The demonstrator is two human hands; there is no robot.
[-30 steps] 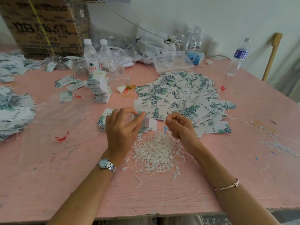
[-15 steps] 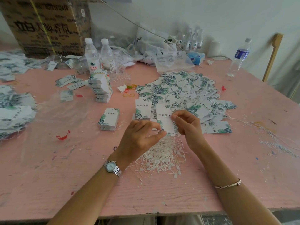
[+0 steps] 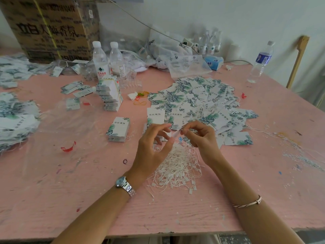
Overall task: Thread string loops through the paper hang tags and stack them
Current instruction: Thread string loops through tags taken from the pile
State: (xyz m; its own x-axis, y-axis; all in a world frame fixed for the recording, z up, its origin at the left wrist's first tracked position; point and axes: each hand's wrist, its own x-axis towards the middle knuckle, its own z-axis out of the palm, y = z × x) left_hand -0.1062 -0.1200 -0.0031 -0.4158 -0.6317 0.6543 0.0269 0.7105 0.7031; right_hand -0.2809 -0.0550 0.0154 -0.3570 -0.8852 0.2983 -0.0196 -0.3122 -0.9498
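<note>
My left hand and my right hand meet above a tangled pile of white string loops. Between their fingertips is one hang tag, white with a green leaf print and tilted almost edge-on. My left hand pinches it from the left. At its right end my right thumb and forefinger are pinched together on a thin white string. Behind the hands many loose tags lie spread out. A small neat stack of tags sits left of my left hand.
A taller tag stack and two water bottles stand further back on the pink table. More tag heaps lie at the left edge. A cardboard box, plastic bags and another bottle line the back.
My left hand moved right from the small stack with a tag and met my right hand. The tag, held face-up half a second ago, is now tipped nearly edge-on between both hands.
</note>
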